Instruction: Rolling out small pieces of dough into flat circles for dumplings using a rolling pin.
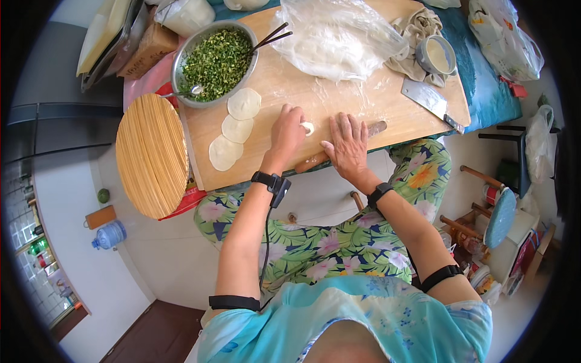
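My left hand [288, 131] is curled around a small piece of white dough [308, 129], part of which shows at the fingertips above the wooden board [281, 97]. Flat across a wooden rolling pin [312, 161] lies my right hand [347, 147], fingers stretched out and dusted with flour. The pin slants along the board's near edge, its far end showing past my fingers. To the left of my hands, three thin round dough wrappers [225, 153] lie in an overlapping row.
A steel bowl [176, 68] of chopped green filling holds chopsticks and a spoon. Left of the board sits a round stalk tray [152, 156]. A clear plastic bag [340, 41] covers something white. Farther right are a cleaver [426, 99], a cloth [415, 27] and a cup [435, 55].
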`<state>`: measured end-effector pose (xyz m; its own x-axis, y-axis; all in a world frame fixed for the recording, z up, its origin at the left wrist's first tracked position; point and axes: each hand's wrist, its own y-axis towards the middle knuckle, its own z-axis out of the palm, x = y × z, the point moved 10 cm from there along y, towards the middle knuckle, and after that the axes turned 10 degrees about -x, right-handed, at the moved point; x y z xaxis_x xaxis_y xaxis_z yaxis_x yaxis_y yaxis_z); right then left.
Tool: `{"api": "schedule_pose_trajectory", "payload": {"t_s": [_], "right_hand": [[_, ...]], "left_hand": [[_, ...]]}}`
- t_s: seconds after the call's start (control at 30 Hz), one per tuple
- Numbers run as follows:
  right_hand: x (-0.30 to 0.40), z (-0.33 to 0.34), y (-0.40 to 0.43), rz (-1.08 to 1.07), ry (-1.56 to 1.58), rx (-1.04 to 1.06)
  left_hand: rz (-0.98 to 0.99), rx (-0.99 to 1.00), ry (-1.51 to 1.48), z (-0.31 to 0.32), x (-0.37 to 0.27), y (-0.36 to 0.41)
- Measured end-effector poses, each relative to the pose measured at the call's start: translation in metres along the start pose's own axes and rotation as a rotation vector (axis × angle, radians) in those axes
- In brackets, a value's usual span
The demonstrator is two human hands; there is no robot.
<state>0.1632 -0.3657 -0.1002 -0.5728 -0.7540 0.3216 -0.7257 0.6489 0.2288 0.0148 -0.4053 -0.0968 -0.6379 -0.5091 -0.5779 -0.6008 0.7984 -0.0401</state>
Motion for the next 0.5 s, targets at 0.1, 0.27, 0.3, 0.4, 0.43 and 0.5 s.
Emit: {"api": "schedule_pose_trajectory", "payload": {"t_s": [0.1, 0.27, 0.3, 0.4, 0.43, 0.5], "right_hand": [[0.005, 0.002, 0.012, 0.006, 0.014, -0.014], [0.009, 0.018, 0.078, 0.049, -0.059, -0.102], [0.007, 0.024, 0.086, 0.064, -0.072, -0.094], [0.004, 0.027, 0.067, 0.034, -0.034, -0.091], [0.008, 0.023, 0.049, -0.011, 0.026, -0.092], [0.01, 0.01, 0.02, -0.003, 0.036, -0.026]], "left_hand": [[-0.129, 0.155, -0.014, 0.011, 0.014, -0.008], [-0.075, 0.173, -0.122, 0.016, 0.008, -0.004], [-0.039, 0.115, 0.002, 0.014, 0.007, 0.001], [0.06, 0.076, 0.04, 0.022, 0.001, -0.001], [0.053, 0.072, 0.04, 0.015, 0.001, -0.003], [-0.087, 0.127, 0.118, -0.004, 0.013, -0.011]]}}
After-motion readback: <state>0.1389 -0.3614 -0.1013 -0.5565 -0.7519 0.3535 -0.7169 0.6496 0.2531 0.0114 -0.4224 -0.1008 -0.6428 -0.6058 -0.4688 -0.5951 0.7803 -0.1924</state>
